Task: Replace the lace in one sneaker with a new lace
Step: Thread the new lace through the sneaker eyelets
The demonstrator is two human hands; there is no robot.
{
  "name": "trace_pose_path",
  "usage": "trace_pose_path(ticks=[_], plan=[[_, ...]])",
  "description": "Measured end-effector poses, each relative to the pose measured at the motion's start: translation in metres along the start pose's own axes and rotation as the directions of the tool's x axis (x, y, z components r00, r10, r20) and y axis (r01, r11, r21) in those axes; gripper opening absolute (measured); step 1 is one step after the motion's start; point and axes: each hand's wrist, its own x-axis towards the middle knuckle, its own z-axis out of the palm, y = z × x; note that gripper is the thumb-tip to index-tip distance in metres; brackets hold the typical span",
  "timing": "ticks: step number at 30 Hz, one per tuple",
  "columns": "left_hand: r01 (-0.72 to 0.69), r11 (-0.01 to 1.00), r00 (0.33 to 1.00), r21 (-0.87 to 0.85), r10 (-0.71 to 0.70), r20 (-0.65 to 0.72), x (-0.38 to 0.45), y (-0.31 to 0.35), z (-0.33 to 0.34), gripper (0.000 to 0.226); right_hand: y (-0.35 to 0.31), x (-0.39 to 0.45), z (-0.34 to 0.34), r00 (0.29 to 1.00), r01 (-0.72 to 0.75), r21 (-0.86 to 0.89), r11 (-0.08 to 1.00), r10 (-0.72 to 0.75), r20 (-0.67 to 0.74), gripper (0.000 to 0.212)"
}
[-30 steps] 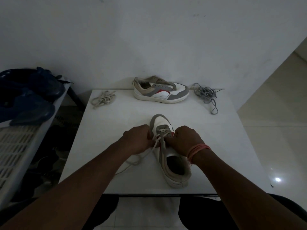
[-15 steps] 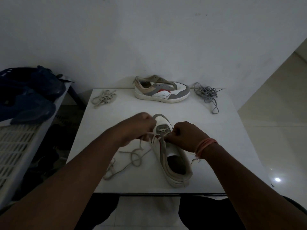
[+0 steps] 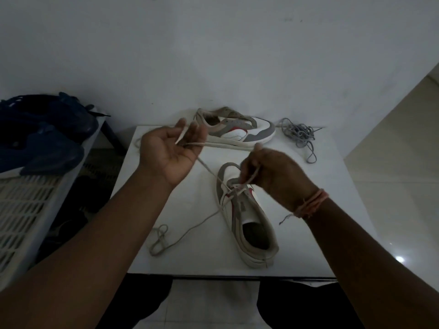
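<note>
A white and grey sneaker (image 3: 249, 222) lies on the white table (image 3: 325, 210), toe pointing away from me. A beige lace (image 3: 190, 231) is threaded through its front eyelets and trails left in a loose loop on the table. My left hand (image 3: 168, 150) is raised above the table, palm toward me, holding one end of the lace between its fingers. My right hand (image 3: 275, 176) pinches the other strand just above the toe eyelets. A pink thread band circles the right wrist.
A second matching sneaker (image 3: 237, 134) without a lace lies on its side at the table's back edge. A bundled grey lace (image 3: 299, 135) sits at the back right. Dark blue shoes (image 3: 42, 138) rest on a white slatted rack (image 3: 23, 210) to the left.
My left hand has lifted up and to the left, drawing the lace out of the sneaker. My right hand has risen slightly and stays over the toe.
</note>
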Motion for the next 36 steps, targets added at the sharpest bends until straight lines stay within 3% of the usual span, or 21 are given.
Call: trace_pose_path(ticks=[1, 3, 5, 6, 7, 8, 9, 10, 11, 12, 13, 15, 18, 23, 25, 27, 30, 32, 36], plan=[[-0.064, 0.998, 0.992, -0.006, 0.063, -0.108, 0.004, 0.005, -0.005, 0.024, -0.005, 0.001, -0.007, 0.995, -0.008, 0.061, 0.998, 0.014, -0.098, 0.035], [-0.112, 0.993, 0.956, 0.037, 0.118, -0.27, 0.01, 0.011, -0.016, 0.021, -0.002, 0.003, -0.024, 0.954, -0.026, -0.046, 0.999, 0.011, -0.3, 0.034], [-0.014, 0.985, 0.93, 0.174, 0.077, -0.359, 0.013, 0.009, -0.023, 0.019, 0.007, 0.006, -0.03, 0.92, -0.106, -0.197, 0.975, 0.021, -0.392, 0.034], [0.081, 0.949, 0.93, 0.305, 0.039, -0.366, 0.011, 0.004, -0.023, 0.019, 0.012, 0.006, -0.029, 0.92, -0.155, -0.233, 0.96, 0.054, -0.388, 0.033], [0.176, 0.851, 0.938, 0.494, 0.007, -0.346, 0.008, -0.002, -0.02, 0.02, 0.016, 0.007, -0.026, 0.93, -0.197, -0.26, 0.945, 0.096, -0.356, 0.031], [0.229, 0.647, 0.954, 0.727, -0.002, -0.299, 0.004, -0.01, -0.017, 0.024, 0.019, 0.008, -0.021, 0.945, -0.225, -0.289, 0.93, 0.136, -0.299, 0.027], [0.204, 0.349, 0.976, 0.915, -0.001, -0.217, -0.001, -0.019, -0.013, 0.031, 0.02, 0.008, -0.015, 0.958, -0.236, -0.318, 0.918, 0.165, -0.234, 0.024], [0.119, 0.027, 0.993, 0.993, -0.003, -0.119, -0.006, -0.029, -0.01, 0.036, 0.021, 0.008, -0.01, 0.969, -0.228, -0.34, 0.912, 0.18, -0.169, 0.023], [0.004, -0.254, 1.0, 0.967, 0.004, -0.003, -0.009, -0.038, -0.01, 0.037, 0.021, 0.008, -0.005, 0.977, -0.209, -0.362, 0.909, 0.18, -0.114, 0.026], [-0.112, -0.456, 0.992, 0.883, 0.007, 0.13, -0.01, -0.046, -0.011, 0.04, 0.021, 0.006, -0.003, 0.982, -0.189, -0.392, 0.9, 0.174, -0.074, 0.03], [-0.209, -0.574, 0.97, 0.792, -0.016, 0.245, -0.011, -0.051, -0.013, 0.042, 0.02, 0.005, -0.002, 0.985, -0.171, -0.422, 0.89, 0.162, -0.057, 0.034], [-0.33, -0.632, 0.929, 0.701, -0.086, 0.36, -0.01, -0.054, -0.018, 0.037, 0.016, 0.003, -0.001, 0.987, -0.161, -0.448, 0.879, 0.142, -0.078, 0.03], [-0.33, -0.642, 0.924, 0.692, -0.069, 0.376, -0.007, -0.049, -0.023, 0.024, 0.012, 0.002, -0.006, 0.961, -0.253, -0.388, 0.887, 0.182, -0.209, 0.007], [-0.24, -0.662, 0.941, 0.71, 0.021, 0.337, -0.003, -0.05, -0.031, 0.015, 0.011, -0.002, -0.009, 0.969, -0.236, -0.456, 0.858, 0.17, -0.182, 0.009], [-0.251, -0.659, 0.944, 0.709, -0.005, 0.33, -0.003, -0.055, -0.033, 0.022, 0.014, -0.001, -0.005, 0.97, -0.231, -0.406, 0.884, 0.176, -0.168, 0.011], [-0.279, -0.708, 0.925, 0.649, -0.016, 0.381, -0.002, -0.065, -0.035, 0.03, 0.015, 0.0, -0.003, 0.961, -0.248, -0.344, 0.906, 0.186, -0.204, 0.011], [-0.249, -0.708, 0.906, 0.66, 0.071, 0.418, -0.003, -0.073, -0.036, 0.016, 0.014, 0.001, -0.007, 0.942, -0.281, -0.371, 0.885, 0.181, -0.282, 0.021], [-0.21, -0.696, 0.914, 0.687, 0.11, 0.391, -0.004, -0.078, -0.038, 0.016, 0.012, -0.001, -0.014, 0.939, -0.306, -0.495, 0.813, 0.173, -0.296, 0.023], [-0.154, -0.704, 0.944, 0.694, 0.103, 0.314, -0.009, -0.09, -0.044, 0.021, 0.013, -0.007, -0.018, 0.944, -0.319, -0.747, 0.583, 0.269, -0.193, 0.022]])
